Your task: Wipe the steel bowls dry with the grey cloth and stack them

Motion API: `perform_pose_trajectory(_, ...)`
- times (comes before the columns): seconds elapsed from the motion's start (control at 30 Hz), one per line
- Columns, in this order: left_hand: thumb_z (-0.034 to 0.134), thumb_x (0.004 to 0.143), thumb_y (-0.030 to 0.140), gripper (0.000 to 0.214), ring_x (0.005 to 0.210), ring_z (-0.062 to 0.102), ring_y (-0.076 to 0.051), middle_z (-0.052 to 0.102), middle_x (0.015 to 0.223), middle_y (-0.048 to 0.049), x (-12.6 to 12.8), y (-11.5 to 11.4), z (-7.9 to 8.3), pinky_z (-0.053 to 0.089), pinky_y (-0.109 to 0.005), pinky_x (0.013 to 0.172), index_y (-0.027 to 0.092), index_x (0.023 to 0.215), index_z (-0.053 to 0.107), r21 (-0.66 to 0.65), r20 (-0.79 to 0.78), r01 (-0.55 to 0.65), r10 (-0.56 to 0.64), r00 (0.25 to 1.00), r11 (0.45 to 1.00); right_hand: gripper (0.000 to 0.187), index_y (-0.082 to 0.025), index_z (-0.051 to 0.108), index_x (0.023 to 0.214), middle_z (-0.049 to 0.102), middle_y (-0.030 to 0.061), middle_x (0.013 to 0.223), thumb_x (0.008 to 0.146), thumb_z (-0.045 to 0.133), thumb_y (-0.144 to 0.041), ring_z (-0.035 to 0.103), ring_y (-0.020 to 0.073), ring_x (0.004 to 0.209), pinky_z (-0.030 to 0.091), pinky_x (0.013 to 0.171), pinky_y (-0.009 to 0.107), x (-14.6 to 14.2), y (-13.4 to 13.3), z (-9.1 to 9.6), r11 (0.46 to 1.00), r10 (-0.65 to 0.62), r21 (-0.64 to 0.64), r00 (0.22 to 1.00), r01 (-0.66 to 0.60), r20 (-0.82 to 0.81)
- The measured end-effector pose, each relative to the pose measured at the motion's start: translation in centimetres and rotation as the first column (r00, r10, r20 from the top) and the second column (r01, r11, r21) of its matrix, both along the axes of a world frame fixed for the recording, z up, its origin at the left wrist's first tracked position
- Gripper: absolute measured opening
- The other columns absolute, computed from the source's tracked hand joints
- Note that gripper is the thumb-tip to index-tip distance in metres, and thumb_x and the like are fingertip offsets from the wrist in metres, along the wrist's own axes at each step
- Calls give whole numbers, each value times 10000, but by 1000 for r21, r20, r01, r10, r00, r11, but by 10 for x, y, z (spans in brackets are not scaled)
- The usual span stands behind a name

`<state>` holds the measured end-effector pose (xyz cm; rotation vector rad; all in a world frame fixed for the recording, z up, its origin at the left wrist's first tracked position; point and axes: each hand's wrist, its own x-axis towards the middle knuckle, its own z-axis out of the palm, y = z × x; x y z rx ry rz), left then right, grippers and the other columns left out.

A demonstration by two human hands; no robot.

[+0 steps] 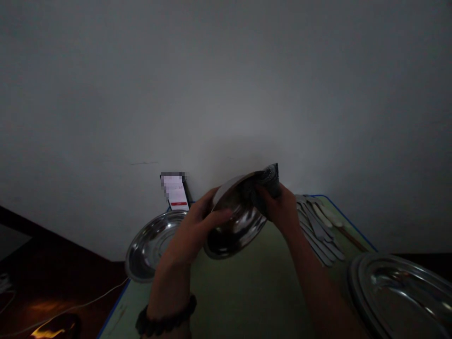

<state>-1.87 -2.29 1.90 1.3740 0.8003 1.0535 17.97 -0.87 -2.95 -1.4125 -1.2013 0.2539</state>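
Note:
A shiny metal bowl (229,238) is held tilted above the table, its inside facing me. My left hand (197,223) grips its left rim, thumb inside the bowl and fingers behind. At the right rim, my right hand (280,207) is closed on a dark patterned cloth (270,181), which is folded over the edge and pressed against the metal. The fingers of the right hand are partly hidden by the cloth. A dark beaded bracelet (165,320) circles my left wrist.
Another metal bowl (141,252) sits on the green table (247,301) at left, before a phone (176,193) leaning on the wall. Several pieces of cutlery (319,230) lie at right, near stacked oval metal trays (367,282). A white cable (88,303) runs beyond the left edge.

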Motion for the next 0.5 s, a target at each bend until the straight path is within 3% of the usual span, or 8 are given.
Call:
perform_pose_trajectory(0.17,657,585,268,411,934,672,-315,750,886,-50,12,-1,4,537,-415,804,190,982,729,-12,258,-191,188,948,982,471,-133,696,808,712,87,709,786,541,-577,643,225,685,464,579,293,-25,4,-5,999,-7,-32,975,0,-220)
perform_pose_trajectory(0.23,607,582,297,370,895,683,-298,747,828,-25,24,2,2,551,-401,774,202,917,730,-43,376,-349,339,863,936,485,-130,704,798,724,93,722,778,546,-587,673,240,710,501,613,317,-35,4,-8,986,100,-87,918,-143,-383)
perform_pose_trajectory(0.33,547,621,338,352,916,680,-251,736,798,15,37,10,-4,549,-345,778,238,916,710,-65,441,-566,532,723,822,410,-150,720,848,747,83,803,754,604,-531,703,251,815,543,712,361,-45,6,-12,906,288,-97,766,-413,-574)
perform_pose_trajectory(0.4,567,618,332,326,941,676,-257,734,796,9,38,14,-7,548,-347,791,234,898,703,-57,414,-570,539,733,819,359,-163,722,875,751,83,877,734,641,-483,700,257,884,544,773,392,-43,8,-15,878,347,-70,731,-474,-588)
perform_pose_trajectory(0.5,649,567,336,281,946,676,-305,730,746,-28,23,15,-6,559,-390,786,205,809,703,-96,326,-443,448,832,891,342,-167,713,907,742,96,952,711,666,-443,685,269,918,530,809,426,-24,10,-15,919,309,-67,816,-388,-488)
